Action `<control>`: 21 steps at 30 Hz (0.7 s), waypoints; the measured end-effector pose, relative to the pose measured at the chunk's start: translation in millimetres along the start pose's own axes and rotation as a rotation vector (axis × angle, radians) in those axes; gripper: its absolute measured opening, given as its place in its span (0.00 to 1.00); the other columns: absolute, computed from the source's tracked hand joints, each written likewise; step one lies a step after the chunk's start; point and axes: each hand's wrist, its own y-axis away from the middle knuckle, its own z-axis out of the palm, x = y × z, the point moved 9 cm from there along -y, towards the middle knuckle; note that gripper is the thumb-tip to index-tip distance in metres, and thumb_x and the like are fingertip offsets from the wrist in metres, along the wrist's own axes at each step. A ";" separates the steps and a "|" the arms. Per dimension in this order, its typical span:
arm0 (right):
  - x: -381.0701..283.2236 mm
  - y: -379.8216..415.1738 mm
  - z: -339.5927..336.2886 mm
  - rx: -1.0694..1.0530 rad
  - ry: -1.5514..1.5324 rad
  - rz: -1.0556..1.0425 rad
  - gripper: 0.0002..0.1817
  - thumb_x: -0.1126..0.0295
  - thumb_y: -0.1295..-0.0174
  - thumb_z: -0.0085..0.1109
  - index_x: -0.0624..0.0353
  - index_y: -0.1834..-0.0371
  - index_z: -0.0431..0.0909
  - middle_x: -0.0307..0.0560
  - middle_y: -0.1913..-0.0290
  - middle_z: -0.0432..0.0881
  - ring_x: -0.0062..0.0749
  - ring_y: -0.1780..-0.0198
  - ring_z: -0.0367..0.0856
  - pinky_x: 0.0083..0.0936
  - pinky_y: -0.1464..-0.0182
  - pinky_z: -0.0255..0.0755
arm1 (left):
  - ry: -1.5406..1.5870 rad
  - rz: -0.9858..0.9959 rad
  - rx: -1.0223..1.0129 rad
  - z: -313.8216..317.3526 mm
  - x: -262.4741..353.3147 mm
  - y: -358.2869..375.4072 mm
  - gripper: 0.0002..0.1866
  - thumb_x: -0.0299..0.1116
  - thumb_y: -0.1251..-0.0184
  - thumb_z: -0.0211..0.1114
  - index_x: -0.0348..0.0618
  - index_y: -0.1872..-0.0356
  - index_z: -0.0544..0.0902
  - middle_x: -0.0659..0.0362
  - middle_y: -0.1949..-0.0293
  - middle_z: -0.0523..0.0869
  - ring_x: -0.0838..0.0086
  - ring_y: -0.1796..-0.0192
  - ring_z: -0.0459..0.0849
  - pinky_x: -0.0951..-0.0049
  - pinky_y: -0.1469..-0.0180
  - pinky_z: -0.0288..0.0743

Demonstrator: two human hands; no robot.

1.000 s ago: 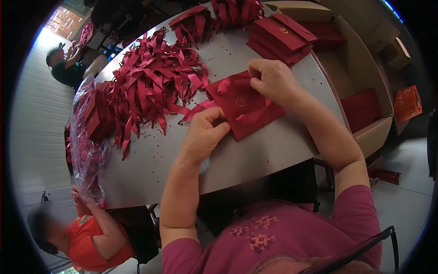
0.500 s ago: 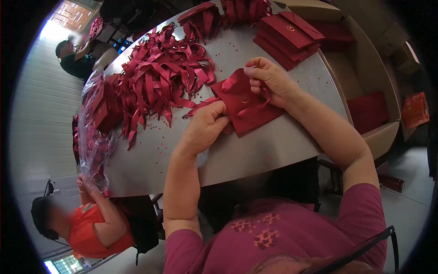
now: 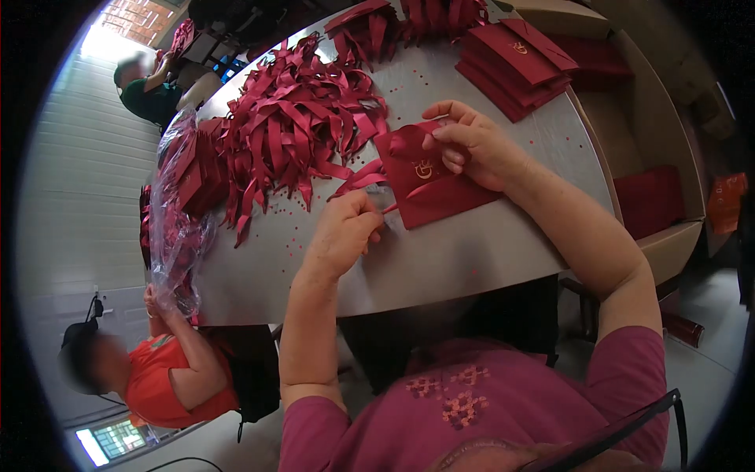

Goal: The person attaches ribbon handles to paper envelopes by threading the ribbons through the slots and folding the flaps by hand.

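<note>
A dark red paper gift bag (image 3: 448,206) with a gold emblem lies flat on the metal table in front of me. Satin ribbon loops lie across its face. My left hand (image 3: 346,232) is closed at the bag's left edge, pinching a thin end of red ribbon (image 3: 390,208) that runs to the bag. Over the bag's upper right part is my right hand (image 3: 476,149), its fingers bent and spread apart beside the upper ribbon loop (image 3: 405,141). The fingertips partly cover the bag, and a firm grip on anything does not show.
A big heap of red ribbons (image 3: 295,118) lies to the left. Stacked red bags (image 3: 519,67) stand at the back right, beside an open cardboard box (image 3: 629,134). A co-worker in an orange shirt (image 3: 185,377) handles a clear plastic bag (image 3: 169,228). Another person (image 3: 149,98) sits farther off.
My left hand has drawn away from the bag's edge, leaving a stretch of ribbon visible between. My right hand's pinched fingers have parted. The whole view has shifted slightly.
</note>
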 end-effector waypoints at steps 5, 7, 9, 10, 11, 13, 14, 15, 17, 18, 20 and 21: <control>1.1 -1.7 -1.2 0.017 0.043 -0.015 0.18 0.78 0.36 0.56 0.60 0.42 0.70 0.47 0.63 0.82 0.16 0.78 0.71 0.15 0.75 0.69 | 0.108 -0.044 0.028 -3.6 -8.3 7.4 0.07 0.30 0.37 0.61 0.39 0.73 0.78 0.62 0.75 0.82 0.81 0.75 0.79 0.81 0.78 0.69; 0.3 -1.1 0.3 0.012 0.056 -0.004 0.18 0.78 0.36 0.56 0.60 0.43 0.70 0.47 0.63 0.82 0.16 0.78 0.71 0.15 0.74 0.69 | 0.033 -0.101 -0.020 -10.6 -12.3 15.5 0.05 0.29 0.38 0.63 0.39 0.70 0.79 0.62 0.73 0.82 0.81 0.74 0.79 0.81 0.74 0.70; 2.4 -0.8 0.7 0.005 0.070 0.006 0.18 0.79 0.36 0.56 0.60 0.43 0.70 0.48 0.64 0.82 0.16 0.77 0.72 0.15 0.74 0.70 | -0.065 0.052 0.121 -28.2 -9.7 16.3 0.03 0.27 0.38 0.64 0.39 0.68 0.81 0.62 0.72 0.82 0.81 0.73 0.79 0.80 0.72 0.70; 2.3 -1.6 0.5 0.005 0.056 -0.003 0.17 0.79 0.37 0.56 0.61 0.44 0.70 0.49 0.65 0.83 0.18 0.78 0.73 0.16 0.75 0.71 | -0.162 0.208 0.263 -40.1 2.6 21.0 0.03 0.26 0.38 0.65 0.38 0.66 0.82 0.62 0.72 0.83 0.80 0.72 0.79 0.79 0.70 0.71; 1.8 -2.6 0.6 0.004 0.044 -0.012 0.17 0.79 0.37 0.56 0.62 0.45 0.70 0.51 0.66 0.84 0.19 0.78 0.74 0.17 0.75 0.72 | -0.162 0.206 0.265 -38.2 1.2 21.7 0.03 0.26 0.38 0.65 0.38 0.66 0.82 0.62 0.72 0.83 0.80 0.72 0.79 0.79 0.70 0.71; 3.0 -4.0 -0.2 0.003 0.052 -0.015 0.17 0.79 0.37 0.56 0.62 0.45 0.70 0.51 0.66 0.84 0.19 0.78 0.74 0.17 0.75 0.72 | -0.191 0.360 0.477 -40.5 38.5 36.7 0.06 0.26 0.41 0.66 0.36 0.63 0.82 0.57 0.69 0.82 0.72 0.66 0.82 0.72 0.63 0.74; 3.0 -4.0 -0.8 0.004 0.060 -0.019 0.17 0.79 0.37 0.56 0.62 0.45 0.70 0.51 0.65 0.84 0.19 0.78 0.75 0.17 0.75 0.72 | -0.191 0.359 0.478 -39.3 39.7 31.8 0.06 0.26 0.41 0.66 0.36 0.63 0.82 0.57 0.69 0.82 0.72 0.66 0.82 0.72 0.63 0.74; 3.0 -3.8 -1.1 0.003 0.060 -0.019 0.17 0.79 0.37 0.56 0.62 0.45 0.70 0.51 0.65 0.84 0.19 0.78 0.75 0.17 0.75 0.72 | -0.264 0.498 0.513 -38.4 53.3 28.4 0.06 0.26 0.41 0.66 0.36 0.63 0.82 0.56 0.69 0.82 0.71 0.67 0.82 0.70 0.63 0.75; 3.4 -4.2 -1.5 0.005 0.071 -0.015 0.17 0.78 0.37 0.56 0.62 0.45 0.70 0.51 0.65 0.84 0.19 0.78 0.75 0.17 0.75 0.72 | -0.338 0.637 0.552 -36.3 68.0 14.6 0.06 0.26 0.41 0.67 0.36 0.64 0.83 0.55 0.68 0.83 0.69 0.68 0.82 0.69 0.63 0.75; 4.0 -4.8 -1.5 -0.001 0.072 -0.016 0.17 0.78 0.37 0.56 0.62 0.45 0.70 0.51 0.65 0.84 0.19 0.78 0.75 0.17 0.75 0.72 | -0.334 0.565 0.507 -35.0 64.6 -3.0 0.07 0.26 0.42 0.67 0.35 0.64 0.84 0.55 0.68 0.84 0.69 0.68 0.82 0.69 0.63 0.75; 4.5 -5.2 -1.9 -0.014 0.071 -0.019 0.17 0.78 0.38 0.57 0.62 0.46 0.70 0.50 0.66 0.84 0.19 0.78 0.75 0.17 0.75 0.72 | -0.334 0.495 0.465 -35.7 59.3 -26.0 0.07 0.26 0.44 0.67 0.35 0.65 0.84 0.54 0.68 0.85 0.69 0.69 0.83 0.70 0.63 0.76; 3.6 -5.1 -1.1 -0.015 0.069 -0.022 0.17 0.78 0.38 0.57 0.62 0.46 0.70 0.50 0.66 0.84 0.19 0.78 0.75 0.17 0.75 0.72 | -0.301 0.402 0.356 -29.6 51.3 -40.2 0.07 0.26 0.45 0.67 0.35 0.65 0.84 0.54 0.69 0.86 0.70 0.69 0.83 0.70 0.63 0.76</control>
